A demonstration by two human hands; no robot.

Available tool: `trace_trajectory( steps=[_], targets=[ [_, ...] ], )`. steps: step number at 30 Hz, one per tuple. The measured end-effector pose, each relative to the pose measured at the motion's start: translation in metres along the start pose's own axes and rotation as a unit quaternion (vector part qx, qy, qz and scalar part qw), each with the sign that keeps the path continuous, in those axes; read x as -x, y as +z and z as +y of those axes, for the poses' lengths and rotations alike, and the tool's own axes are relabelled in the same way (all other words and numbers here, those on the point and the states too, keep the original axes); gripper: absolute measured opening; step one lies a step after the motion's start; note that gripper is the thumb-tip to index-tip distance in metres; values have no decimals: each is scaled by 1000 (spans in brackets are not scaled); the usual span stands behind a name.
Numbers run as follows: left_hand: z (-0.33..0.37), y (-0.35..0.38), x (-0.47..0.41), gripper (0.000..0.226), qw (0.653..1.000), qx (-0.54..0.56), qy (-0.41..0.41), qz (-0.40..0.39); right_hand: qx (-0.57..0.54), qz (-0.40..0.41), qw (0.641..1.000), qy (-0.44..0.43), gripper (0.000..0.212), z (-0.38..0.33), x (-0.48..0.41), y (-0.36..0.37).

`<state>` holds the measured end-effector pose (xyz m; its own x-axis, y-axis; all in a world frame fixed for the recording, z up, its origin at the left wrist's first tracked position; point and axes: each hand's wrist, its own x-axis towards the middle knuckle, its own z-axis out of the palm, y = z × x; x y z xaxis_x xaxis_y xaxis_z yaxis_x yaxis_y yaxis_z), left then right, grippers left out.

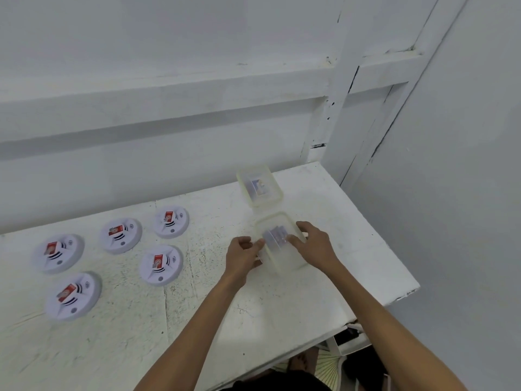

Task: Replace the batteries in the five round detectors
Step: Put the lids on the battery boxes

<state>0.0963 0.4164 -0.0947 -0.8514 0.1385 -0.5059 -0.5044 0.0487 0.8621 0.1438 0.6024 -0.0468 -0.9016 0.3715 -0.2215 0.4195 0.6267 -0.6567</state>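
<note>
Five round detectors are lying flat on the left half of the white table [324, 277], each with a red battery sitting on its top face. The far one [171, 221] is carrying its battery [168, 216] upright in the view, long axis running away from the person. The next [120, 235] has its battery [116, 230] lying more crosswise. On the leftmost [58, 253], the nearest [74, 296] and the middle one [161, 265], the batteries are tilting, long axes running from near-left to far-right.

To the right, two clear tubs are standing in a line, well apart from the detectors. The far tub [259, 185] is holding pale, blurred items; their number cannot be told. The near tub [279, 242] is sitting between the two hands.

The left hand [242, 253] is curling its fingers at the tub's left rim. The right hand [313, 244] is reaching over the right rim, fingers pinching a small stack of pale, blurred batteries [275, 237] inside; the count cannot be told. Whether the left hand is actually gripping the rim cannot be told.
</note>
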Motion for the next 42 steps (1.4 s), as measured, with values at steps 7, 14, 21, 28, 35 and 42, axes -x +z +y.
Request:
trace_trajectory(
  steps=[7,14,21,28,35,42],
  targets=[
    [5,12,-1,33,958,-243,133,79,-34,14,998,54,56,-1,-15,-2],
    [18,10,-16,56,996,-87,19,7,-188,-57,970,140,70,15,-27,-17],
    [61,-9,-53,106,935,-246,-3,-255,77,-215,971,-66,121,13,-10,-29],
    [70,-13,-70,88,926,-192,-84,-313,247,-159,931,-214,124,39,3,-10],
    [65,-16,-65,78,925,-175,-57,-333,195,-141,951,-196,124,48,9,-4],
    [0,-68,0,52,970,-143,20,-194,220,-120,964,-90,117,31,50,-16]
  ],
)
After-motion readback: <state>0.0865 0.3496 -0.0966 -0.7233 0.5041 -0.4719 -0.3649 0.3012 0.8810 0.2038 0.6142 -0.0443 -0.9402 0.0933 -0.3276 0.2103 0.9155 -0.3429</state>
